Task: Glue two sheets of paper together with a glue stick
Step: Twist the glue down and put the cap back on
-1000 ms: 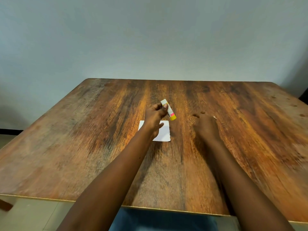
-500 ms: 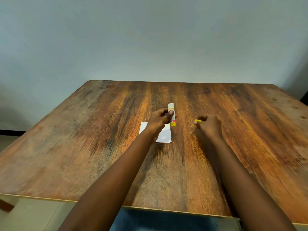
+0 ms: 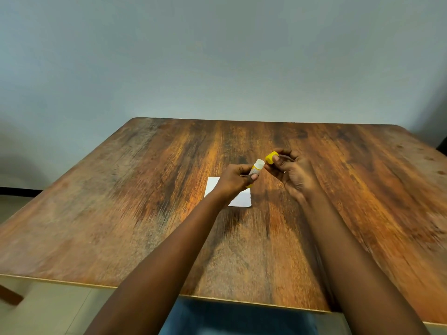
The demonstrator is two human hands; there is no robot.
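- Since half a second ago, both hands are lifted higher and the yellow cap (image 3: pixel 271 157) is brought beside the glue stick (image 3: pixel 256 168).
- White paper (image 3: pixel 238 201) is left lying flat on the table (image 3: pixel 121 201), under the left hand (image 3: pixel 235 178).
- Glue stick is held tight in the left hand, tip up.
- Cap is pinched in the right hand (image 3: pixel 291 170)'s fingers, just apart from the stick.
- Only one sheet is seen, and whether glue is on it cannot be told.

No lettering, brand or number can be read anywhere you look. The glue stick (image 3: pixel 256 168) in your left hand (image 3: pixel 235 178) shows only a yellow band, too blurred to yield a word. The yellow cap (image 3: pixel 271 157), just right of the glue stick, is plain, and the white paper (image 3: pixel 238 199) below the glue stick is blank.
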